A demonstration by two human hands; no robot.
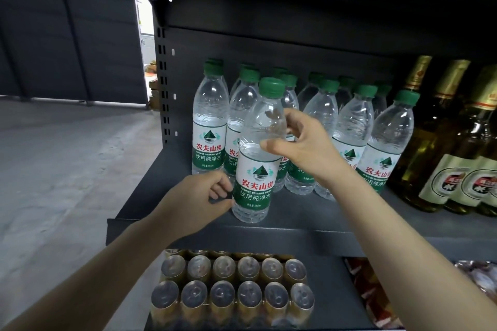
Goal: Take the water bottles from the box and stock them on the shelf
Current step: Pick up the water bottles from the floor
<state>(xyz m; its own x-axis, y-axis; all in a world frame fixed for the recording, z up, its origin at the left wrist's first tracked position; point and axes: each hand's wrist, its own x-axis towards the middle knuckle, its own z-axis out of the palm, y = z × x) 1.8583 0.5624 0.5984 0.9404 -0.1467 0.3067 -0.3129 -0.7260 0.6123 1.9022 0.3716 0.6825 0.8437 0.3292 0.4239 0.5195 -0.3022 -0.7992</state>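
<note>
A clear water bottle (255,169) with a green cap and green-white label stands upright near the front of the dark grey shelf (309,212). My right hand (298,142) grips its upper body, thumb in front and fingers curled behind. My left hand (199,201) touches the bottle's lower left side with curled fingers at the label's edge. Behind it stand several identical water bottles (349,137) in rows across the shelf. The box is out of view.
Tall yellow-green glass bottles (446,148) fill the shelf's right side. On the lower shelf sit several gold cans (231,295) in a wrapped pack and red packets (368,293). The shelf's perforated upright (162,83) stands at left, with grey concrete floor (59,158) beyond.
</note>
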